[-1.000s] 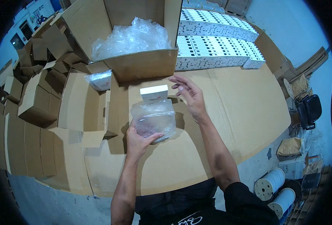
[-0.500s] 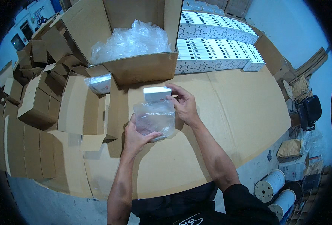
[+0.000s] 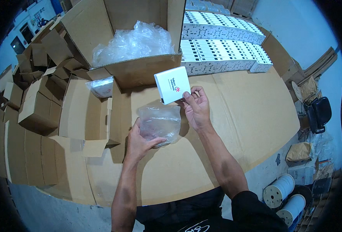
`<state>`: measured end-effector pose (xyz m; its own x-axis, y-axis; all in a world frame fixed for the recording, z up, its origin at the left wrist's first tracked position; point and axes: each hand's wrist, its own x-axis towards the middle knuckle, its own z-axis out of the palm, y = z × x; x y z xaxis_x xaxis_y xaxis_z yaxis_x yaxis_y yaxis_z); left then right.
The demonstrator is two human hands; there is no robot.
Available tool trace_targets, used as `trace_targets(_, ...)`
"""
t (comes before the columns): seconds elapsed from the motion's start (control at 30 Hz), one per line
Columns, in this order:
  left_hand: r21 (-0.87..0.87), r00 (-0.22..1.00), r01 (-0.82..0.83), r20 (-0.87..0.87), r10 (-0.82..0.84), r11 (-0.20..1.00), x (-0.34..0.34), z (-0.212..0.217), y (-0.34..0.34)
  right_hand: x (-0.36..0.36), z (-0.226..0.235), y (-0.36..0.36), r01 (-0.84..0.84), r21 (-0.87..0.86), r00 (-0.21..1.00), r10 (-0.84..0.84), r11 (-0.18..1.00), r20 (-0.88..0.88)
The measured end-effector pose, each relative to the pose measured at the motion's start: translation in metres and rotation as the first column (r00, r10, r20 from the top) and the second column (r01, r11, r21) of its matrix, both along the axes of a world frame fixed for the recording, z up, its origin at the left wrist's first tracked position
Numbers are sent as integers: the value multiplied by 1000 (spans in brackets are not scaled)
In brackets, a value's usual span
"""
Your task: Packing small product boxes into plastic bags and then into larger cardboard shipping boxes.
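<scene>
My right hand (image 3: pixel 196 106) pinches a flat white square box (image 3: pixel 171 83) by its lower right corner. The box is tilted, its printed face turned up, and it stands apart from the bag below it. In my left hand (image 3: pixel 142 140) is a clear plastic bag (image 3: pixel 161 121), gripped at its lower left between thumb and fingers. The bag looks flat, with nothing visible inside. Left of my hands, an open brown carton (image 3: pixel 93 116) holds a plastic-wrapped white packet (image 3: pixel 102 87) at its far end.
A large open carton (image 3: pixel 151 71) full of crumpled clear plastic (image 3: pixel 134 44) stands beyond my hands. Rows of white boxes (image 3: pixel 225 54) are stacked at the far right of the cardboard-covered table (image 3: pixel 256 116). Brown cartons (image 3: pixel 39 108) pile up on the left. Cable spools (image 3: pixel 279 191) sit on the floor.
The white box has come up and away from the bag's mouth in my right hand, turning so its broad printed face shows. My left hand and the bag have barely moved.
</scene>
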<state>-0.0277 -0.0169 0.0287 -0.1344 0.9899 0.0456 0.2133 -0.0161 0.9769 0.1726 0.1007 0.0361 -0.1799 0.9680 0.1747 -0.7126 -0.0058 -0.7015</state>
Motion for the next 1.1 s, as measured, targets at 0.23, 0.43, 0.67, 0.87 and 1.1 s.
trace_targets(0.23, -9, 1000, -14, -23, 14, 1000, -1, -5, 0, 1, 2, -3, -46, 57, 992, 39, 997, 123)
trace_targets(0.43, -87, 1000, 12, 14, -11, 996, -1, 3, 1, 7, 5, -2, -42, 107, 974, 17, 993, 225)
trace_targets(0.67, -64, 1000, 19, -21, -20, 998, -3, 0, 0, 8, 3, -1, -56, 131, 954, 15, 990, 299)
trace_targets(0.87, -49, 998, 26, -52, -29, 998, -1, 6, -1, 9, 6, 0, -101, 161, 919, 30, 982, 393)
trace_targets(1.1, -19, 999, 30, -28, -31, 999, 0, 5, 0, 4, 9, -3, -160, 168, 863, 55, 973, 502)
